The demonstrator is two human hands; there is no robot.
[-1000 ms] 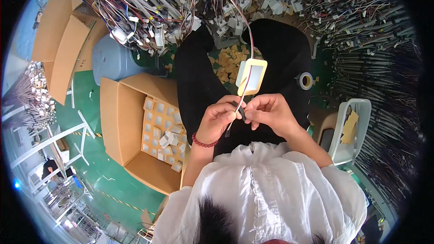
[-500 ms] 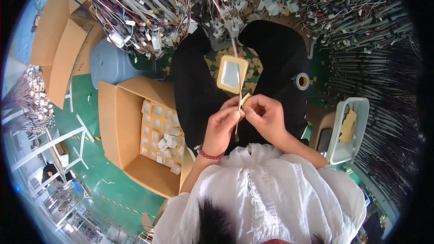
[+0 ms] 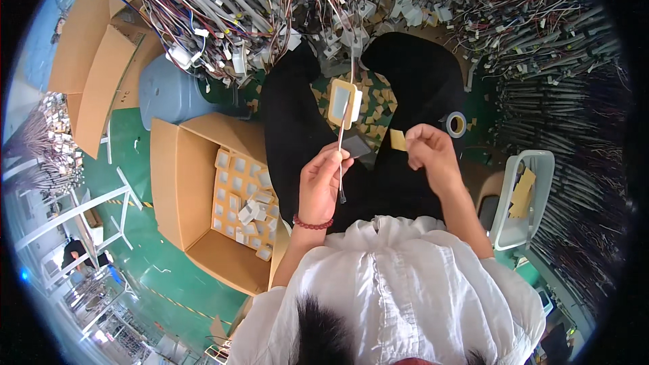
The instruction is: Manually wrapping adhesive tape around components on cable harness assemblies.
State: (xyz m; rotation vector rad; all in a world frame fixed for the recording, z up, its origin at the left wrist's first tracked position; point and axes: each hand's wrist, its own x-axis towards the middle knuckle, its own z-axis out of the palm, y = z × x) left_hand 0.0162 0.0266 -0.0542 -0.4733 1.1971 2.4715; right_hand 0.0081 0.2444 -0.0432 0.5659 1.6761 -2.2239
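My left hand (image 3: 322, 181) pinches a thin cable (image 3: 341, 186) together with a dark grey square pad (image 3: 356, 147), which sticks out to the right of the fingertips. Just beyond those fingers, a white rectangular piece with a tan border (image 3: 336, 103) hangs on the same cable, turned partly edge-on. My right hand (image 3: 434, 155) is well apart, over my right thigh. Between its thumb and fingers is a small yellow paper square (image 3: 397, 140).
Bundled cables (image 3: 541, 115) pile up ahead and to the right. On the left stand an open carton (image 3: 169, 182) with white pieces inside and a blue stool (image 3: 165, 94). A tape roll (image 3: 456, 124) and a clear bin (image 3: 503, 230) are at right. Yellow scraps (image 3: 375, 105) litter the floor.
My hands have separated. The right one moved to the right with the yellow paper square, and the dark grey pad now shows at my left fingers. The tan-bordered piece has turned edge-on.
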